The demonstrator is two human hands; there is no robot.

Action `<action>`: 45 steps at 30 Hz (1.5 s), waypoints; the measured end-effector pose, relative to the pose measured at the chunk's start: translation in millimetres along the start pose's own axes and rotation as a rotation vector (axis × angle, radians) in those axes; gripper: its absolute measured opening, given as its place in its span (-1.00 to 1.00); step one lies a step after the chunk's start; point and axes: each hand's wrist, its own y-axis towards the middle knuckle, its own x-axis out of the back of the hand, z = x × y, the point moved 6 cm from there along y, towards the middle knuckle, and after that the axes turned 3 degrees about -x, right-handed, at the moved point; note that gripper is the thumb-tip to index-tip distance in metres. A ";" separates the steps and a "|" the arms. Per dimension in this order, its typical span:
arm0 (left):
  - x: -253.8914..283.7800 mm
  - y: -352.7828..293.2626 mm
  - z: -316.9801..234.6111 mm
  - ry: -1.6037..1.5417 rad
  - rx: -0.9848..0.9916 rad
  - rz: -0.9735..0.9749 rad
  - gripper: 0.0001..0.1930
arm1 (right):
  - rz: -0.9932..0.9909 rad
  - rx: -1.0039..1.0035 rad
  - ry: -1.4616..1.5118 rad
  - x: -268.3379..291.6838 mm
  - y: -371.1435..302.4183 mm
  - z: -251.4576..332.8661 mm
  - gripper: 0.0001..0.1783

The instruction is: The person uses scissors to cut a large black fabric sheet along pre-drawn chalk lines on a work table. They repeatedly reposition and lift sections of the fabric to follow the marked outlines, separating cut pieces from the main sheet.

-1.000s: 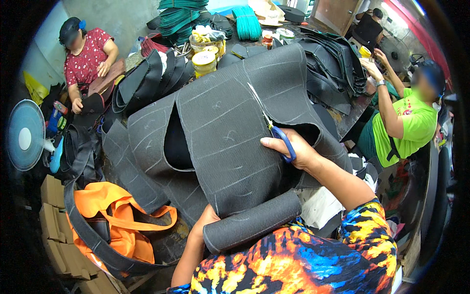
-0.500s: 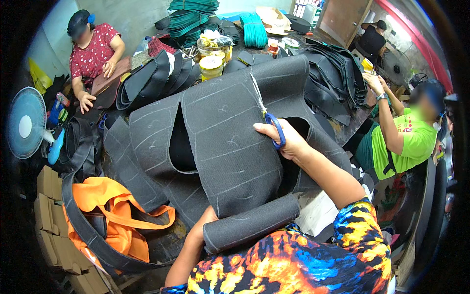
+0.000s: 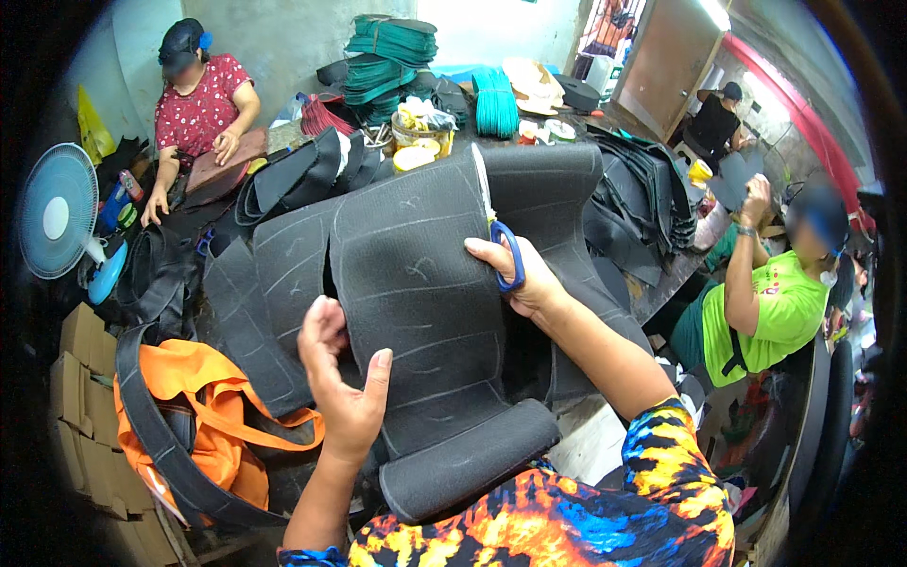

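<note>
A wide sheet of black, rubbery-looking material [image 3: 416, 283], marked with chalk lines, lies before me. Its near end is rolled up [image 3: 472, 461] against my front. My right hand [image 3: 534, 282] is closed round the blue handles of scissors [image 3: 511, 257]; their blades [image 3: 483, 184] point away from me along the right edge of the marked piece. Over the left edge of that piece my left hand [image 3: 345, 387] is raised, thumb and fingers apart, holding nothing. A narrow dark gap separates the piece from the marked part [image 3: 291, 250] to its left.
An orange bag [image 3: 213, 406] sits at the left near a fan [image 3: 59, 213] and stacked cartons [image 3: 80, 406]. Beyond the sheet are tubs [image 3: 416, 156], green coils [image 3: 383, 61] and stacked black pieces [image 3: 642, 189]. One co-worker [image 3: 203, 113] is at the far left, another [image 3: 756, 302] at the right.
My left hand has let go near the roll and risen, opening over the sheet's left edge. The scissors have shifted slightly left. The gap left of the marked piece has narrowed.
</note>
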 end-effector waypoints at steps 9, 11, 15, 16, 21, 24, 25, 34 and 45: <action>-126.6 4.1 39.9 -0.179 0.193 0.778 -0.42 | 0.011 0.097 -0.443 -27.1 23.3 44.8 -0.69; -132.1 -0.3 75.8 -0.084 0.277 0.733 -0.30 | 0.059 -0.040 -0.647 -1.5 6.7 41.2 -0.61; -121.9 -3.7 99.3 -0.063 0.250 0.713 -0.35 | -0.262 0.219 -1.269 86.2 -70.7 58.8 -0.47; -122.3 -4.0 93.4 -0.054 0.168 0.764 -0.39 | -0.369 0.190 -1.231 111.4 -94.6 56.4 -0.44; -164.3 -35.3 75.4 -0.200 0.556 1.286 -0.35 | -0.756 -0.157 -1.465 187.3 -194.6 20.9 -0.33; -197.9 -43.2 57.0 -0.354 0.670 1.295 -0.48 | -0.815 -0.243 -1.057 197.6 -216.0 -9.2 -0.47; -206.0 -41.1 54.2 -0.285 0.654 1.270 -0.53 | -0.813 -0.175 -0.897 194.9 -217.5 -11.3 -0.65; -161.8 35.1 -38.1 -0.880 0.116 0.554 0.16 | -0.764 0.739 -0.041 114.5 -148.1 100.2 -0.75; -43.1 106.9 10.1 -0.275 -0.070 0.469 0.01 | 0.092 0.015 -0.562 48.9 -124.2 44.8 -0.44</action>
